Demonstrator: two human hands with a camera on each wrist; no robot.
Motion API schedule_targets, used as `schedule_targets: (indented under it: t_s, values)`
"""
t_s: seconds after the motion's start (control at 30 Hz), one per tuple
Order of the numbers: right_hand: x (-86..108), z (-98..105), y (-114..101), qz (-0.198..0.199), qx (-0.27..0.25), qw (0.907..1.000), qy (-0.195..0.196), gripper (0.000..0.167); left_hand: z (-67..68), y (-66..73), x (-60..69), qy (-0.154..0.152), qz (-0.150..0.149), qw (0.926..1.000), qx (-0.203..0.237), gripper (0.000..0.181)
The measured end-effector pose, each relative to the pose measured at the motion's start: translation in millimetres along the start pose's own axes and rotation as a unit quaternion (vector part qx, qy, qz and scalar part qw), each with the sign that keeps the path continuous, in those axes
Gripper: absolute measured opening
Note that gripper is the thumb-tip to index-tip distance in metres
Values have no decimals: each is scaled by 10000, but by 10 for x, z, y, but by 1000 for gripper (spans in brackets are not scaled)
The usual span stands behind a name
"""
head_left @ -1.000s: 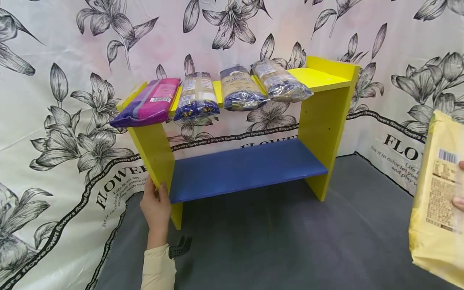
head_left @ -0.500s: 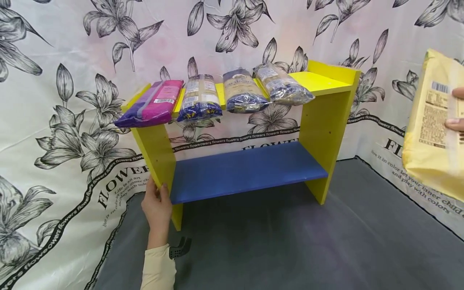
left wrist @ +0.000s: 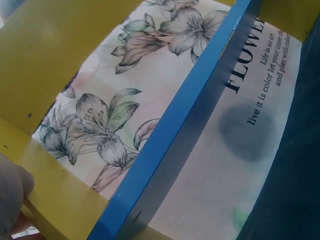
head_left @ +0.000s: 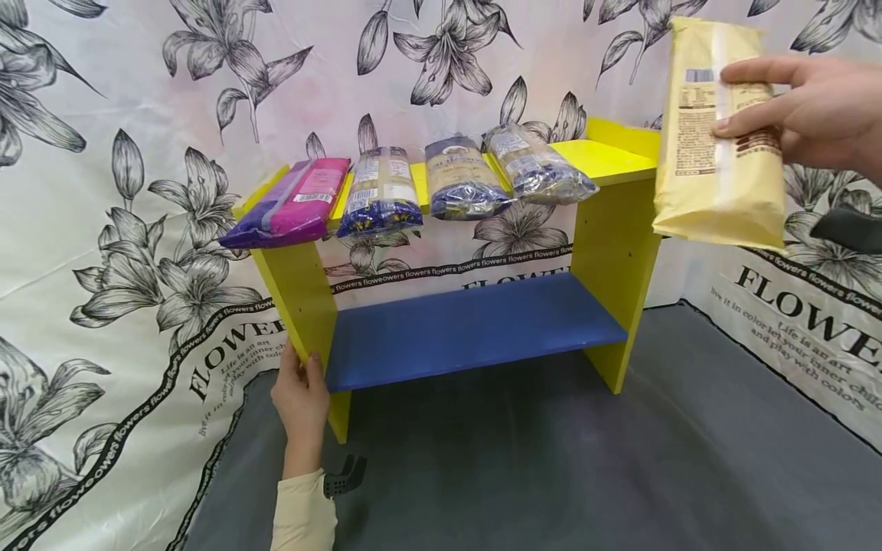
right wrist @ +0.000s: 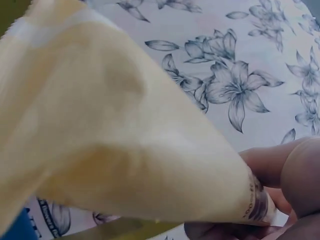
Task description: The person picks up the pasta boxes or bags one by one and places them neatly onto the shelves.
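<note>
My left hand (head_left: 301, 398) grips the lower front edge of the left side panel of a yellow shelf unit (head_left: 613, 283), thumb at the inner side. In the left wrist view, part of that hand (left wrist: 12, 197) shows at the lower left against the yellow board. My right hand (head_left: 820, 111) holds a pale yellow packet (head_left: 717, 191) upright, in front of the unit's top right end. Printed text and a barcode face me. The right wrist view is mostly filled by this packet (right wrist: 115, 115), with fingers pinching its end at the lower right.
On the top board lie a pink and purple packet (head_left: 303, 203) and three clear and blue packets, one at the middle (head_left: 465, 180). Below is a blue shelf board (head_left: 475, 325). The unit stands on a dark grey surface (head_left: 510, 474) before a flower-patterned cloth (head_left: 441, 46).
My right hand has carried the yellow packet up and to the left, from the right edge of the head view to the unit's top right end. The left hand keeps its hold.
</note>
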State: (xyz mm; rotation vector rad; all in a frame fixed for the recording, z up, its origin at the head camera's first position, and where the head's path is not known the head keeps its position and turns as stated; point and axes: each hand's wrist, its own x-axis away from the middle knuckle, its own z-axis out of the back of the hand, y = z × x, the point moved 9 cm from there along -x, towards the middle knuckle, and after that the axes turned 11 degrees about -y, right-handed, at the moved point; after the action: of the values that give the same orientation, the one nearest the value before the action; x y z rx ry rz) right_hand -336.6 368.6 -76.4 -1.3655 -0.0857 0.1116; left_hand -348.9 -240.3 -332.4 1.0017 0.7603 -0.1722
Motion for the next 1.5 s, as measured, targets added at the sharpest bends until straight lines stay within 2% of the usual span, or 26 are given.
schedule_targets:
  t_s: [0.03, 0.1, 0.2, 0.27, 0.5, 0.87, 1.13, 1.37, 1.5]
  values:
    - [-74, -59, -48, -129, 348, 9993, -86, 93, 5, -1, 2, 9, -12, 10000, -16, 45]
    - [-214, -171, -99, -399, 648, 9967, -291, 93, 12, -9, 3, 22, -1, 10000, -61, 45]
    - [-390, -334, -89, -746, 478, 9941, -618, 96, 19, -8, 13, 54, -32, 9997, -224, 45]
    - [-468, -428, -62, -921, 574, 9910, -782, 98, 17, -1, 18, 63, -94, 9994, -337, 44]
    - [-573, -601, -21, -1318, 896, 9821, -1005, 93, 22, 54, 3, 98, -406, 9982, -419, 41]
    - [-474, -639, -115, -1414, 1501, 9707, -1237, 94, 48, 26, -5, 59, -249, 9991, -338, 42]
    - [-406, -672, -124, -1366, 2287, 9551, -1300, 96, 24, 39, 13, 77, -344, 9991, -250, 43]
    - [-168, -823, -100, -1053, 2963, 9382, -1444, 97, 18, 52, 19, 57, -306, 9994, -159, 43]
    - [-53, -898, -76, -900, 3053, 9360, -1501, 93, 29, 60, 25, 100, -296, 9994, -146, 43]
